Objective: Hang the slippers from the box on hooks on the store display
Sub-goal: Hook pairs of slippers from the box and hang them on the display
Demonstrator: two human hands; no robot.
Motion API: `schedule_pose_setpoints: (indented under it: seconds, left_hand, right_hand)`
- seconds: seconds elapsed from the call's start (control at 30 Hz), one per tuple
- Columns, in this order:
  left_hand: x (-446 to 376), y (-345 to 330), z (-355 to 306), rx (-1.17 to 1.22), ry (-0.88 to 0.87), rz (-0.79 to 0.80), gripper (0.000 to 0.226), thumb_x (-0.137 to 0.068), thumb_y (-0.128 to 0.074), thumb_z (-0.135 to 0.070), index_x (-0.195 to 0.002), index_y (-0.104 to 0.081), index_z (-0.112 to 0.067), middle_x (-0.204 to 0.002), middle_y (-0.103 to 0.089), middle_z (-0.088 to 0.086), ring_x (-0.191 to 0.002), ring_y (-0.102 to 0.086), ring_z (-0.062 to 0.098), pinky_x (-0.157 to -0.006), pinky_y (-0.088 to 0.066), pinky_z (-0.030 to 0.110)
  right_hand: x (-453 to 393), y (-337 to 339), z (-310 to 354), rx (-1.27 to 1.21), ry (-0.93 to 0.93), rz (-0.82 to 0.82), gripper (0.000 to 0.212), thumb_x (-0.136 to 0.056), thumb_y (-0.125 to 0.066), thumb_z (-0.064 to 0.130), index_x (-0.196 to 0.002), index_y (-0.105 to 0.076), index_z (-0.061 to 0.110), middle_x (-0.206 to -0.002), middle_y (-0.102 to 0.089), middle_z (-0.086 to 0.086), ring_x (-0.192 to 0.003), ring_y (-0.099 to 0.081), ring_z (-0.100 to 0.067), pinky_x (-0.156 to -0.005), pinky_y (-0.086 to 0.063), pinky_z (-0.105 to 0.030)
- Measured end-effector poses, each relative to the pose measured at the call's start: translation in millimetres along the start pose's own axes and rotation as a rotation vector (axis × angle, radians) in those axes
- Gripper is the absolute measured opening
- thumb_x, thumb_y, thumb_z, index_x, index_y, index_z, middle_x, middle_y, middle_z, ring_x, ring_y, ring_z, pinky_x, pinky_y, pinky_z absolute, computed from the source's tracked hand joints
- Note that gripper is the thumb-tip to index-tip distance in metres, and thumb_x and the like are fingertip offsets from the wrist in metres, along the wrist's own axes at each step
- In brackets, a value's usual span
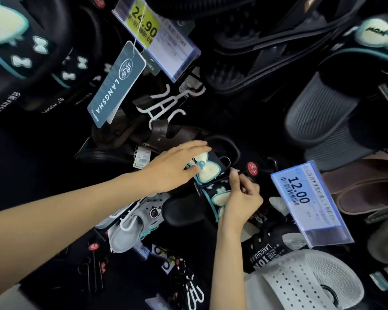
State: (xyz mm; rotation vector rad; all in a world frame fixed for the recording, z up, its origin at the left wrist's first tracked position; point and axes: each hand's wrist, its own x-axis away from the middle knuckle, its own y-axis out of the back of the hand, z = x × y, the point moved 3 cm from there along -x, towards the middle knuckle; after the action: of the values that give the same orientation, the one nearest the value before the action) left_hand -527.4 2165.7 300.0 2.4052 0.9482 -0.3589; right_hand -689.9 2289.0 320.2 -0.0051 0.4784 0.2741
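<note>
**Slipper pair goes onto display hook, both hands at work**

Left hand, fingers nearly straight, presses flat on the far black slipper w/ cream-and-teal bow. Right hand, fingers curled, pinches the black hanger joining the pair, right by the display hook w/ its red end cap. The near slipper hangs below the hanger, centre of frame. Can't tell if the hanger loop is over the hook yet. Risks, as judged: the loop may catch on the cap & slip off; the pair could drop onto grey clogs below if let go early; the 12.00 price tag just right may get knocked by the wrist.
</note>
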Motion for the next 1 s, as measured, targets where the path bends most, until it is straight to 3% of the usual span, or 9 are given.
schedule_pose_setpoints:
  seconds: [0.13, 0.2, 0.33, 0.47, 0.6, 0.7, 0.8, 0.87, 1.0]
  left_hand:
    - [-4.8, -6.0, 3.4, -0.018, 0.004, 0.024, 0.054, -0.101, -0.049, -0.022, -0.151, -0.036, -0.035, -0.158, -0.022, -0.025, -0.145, -0.026, 0.004, -0.115, -0.033, 0.040]
    - [-6.9, -8.5, 3.8, -0.032, 0.007, 0.028, 0.054, -0.101, -0.047, -0.019, -0.151, -0.035, -0.034, -0.159, -0.021, -0.024, -0.146, -0.025, 0.004, -0.117, -0.031, 0.039]
    - [-11.1, -12.7, 2.4, -0.064, 0.012, 0.035, 0.053, -0.102, -0.046, -0.018, -0.152, -0.034, -0.033, -0.159, -0.021, -0.022, -0.146, -0.024, 0.005, -0.119, -0.027, 0.039]
    - [-10.5, -14.7, 1.9, -0.104, 0.015, 0.052, 0.054, -0.102, -0.047, -0.018, -0.152, -0.034, -0.034, -0.159, -0.022, -0.022, -0.147, -0.024, 0.007, -0.118, -0.029, 0.041]
    - [-3.6, -14.6, 2.1, -0.161, -0.014, 0.096, 0.056, -0.103, -0.045, -0.024, -0.154, -0.027, -0.038, -0.160, -0.015, -0.026, -0.149, -0.018, 0.004, -0.119, -0.026, 0.040]
    - [7.3, -9.6, 1.5, -0.252, -0.054, 0.137, 0.056, -0.103, -0.045, -0.028, -0.155, -0.025, -0.036, -0.161, -0.013, -0.025, -0.148, -0.020, 0.005, -0.119, -0.028, 0.038]
    - [22.0, 2.5, 3.8, -0.368, -0.065, 0.173, 0.056, -0.103, -0.044, -0.032, -0.155, -0.023, -0.036, -0.161, -0.015, -0.025, -0.141, -0.032, 0.008, -0.114, -0.030, 0.029]
    - [32.4, 15.8, 6.1, -0.463, -0.053, 0.183, 0.053, -0.104, -0.043, -0.033, -0.154, -0.026, -0.036, -0.160, -0.021, -0.022, -0.136, -0.039, 0.008, -0.104, -0.034, 0.024]
    - [56.3, 49.9, 11.3, -0.708, -0.075, 0.218, 0.048, -0.102, -0.043, -0.032, -0.149, -0.037, -0.033, -0.150, -0.040, -0.015, -0.136, -0.039, 0.013, -0.105, -0.041, 0.035]
  right_hand:
    - [-9.3, 0.1, -11.1, 0.062, 0.031, -0.041, 0.088, -0.070, -0.087, 0.049, -0.130, -0.057, -0.008, -0.130, -0.056, -0.020, -0.101, -0.053, -0.009, -0.098, -0.052, -0.037]
    - [-18.5, 0.6, -26.6, 0.099, 0.058, -0.041, 0.105, -0.062, -0.085, 0.064, -0.133, -0.055, -0.006, -0.139, -0.046, -0.024, -0.106, -0.049, -0.013, -0.101, -0.049, -0.046]
    - [-23.8, 2.4, -29.7, 0.106, 0.050, -0.021, 0.105, -0.062, -0.083, 0.066, -0.135, -0.055, -0.004, -0.140, -0.049, -0.019, -0.125, -0.055, -0.028, -0.104, -0.048, -0.043]
    - [-21.2, 10.6, -34.5, 0.106, 0.061, -0.034, 0.103, -0.066, -0.081, 0.067, -0.137, -0.053, -0.002, -0.141, -0.052, -0.015, -0.130, -0.053, -0.022, -0.107, -0.046, -0.040]
    - [0.9, 18.7, -20.6, -0.008, 0.050, -0.008, 0.091, -0.076, -0.079, 0.053, -0.143, -0.047, 0.002, -0.143, -0.054, -0.013, -0.132, -0.053, -0.022, -0.107, -0.046, -0.037]
    - [16.0, 26.5, -7.0, -0.074, 0.123, -0.027, 0.082, -0.080, -0.077, 0.036, -0.141, -0.044, -0.007, -0.141, -0.054, -0.020, -0.132, -0.052, -0.029, -0.107, -0.046, -0.043]
    - [33.8, 21.9, 11.8, -0.023, 0.238, 0.014, 0.042, -0.087, -0.074, 0.014, -0.124, -0.062, -0.003, -0.120, -0.067, -0.014, -0.119, -0.061, -0.024, -0.106, -0.046, -0.047]
    - [51.4, 10.4, 29.7, 0.039, 0.351, 0.122, 0.023, -0.089, -0.070, 0.003, -0.111, -0.070, 0.011, -0.106, -0.070, 0.001, -0.106, -0.065, -0.019, -0.099, -0.050, -0.040]
    - [76.1, -25.3, 49.2, 0.193, 0.475, 0.532, 0.022, -0.091, -0.068, 0.008, -0.108, -0.070, 0.022, -0.107, -0.067, 0.010, -0.105, -0.064, -0.013, -0.093, -0.049, -0.027]
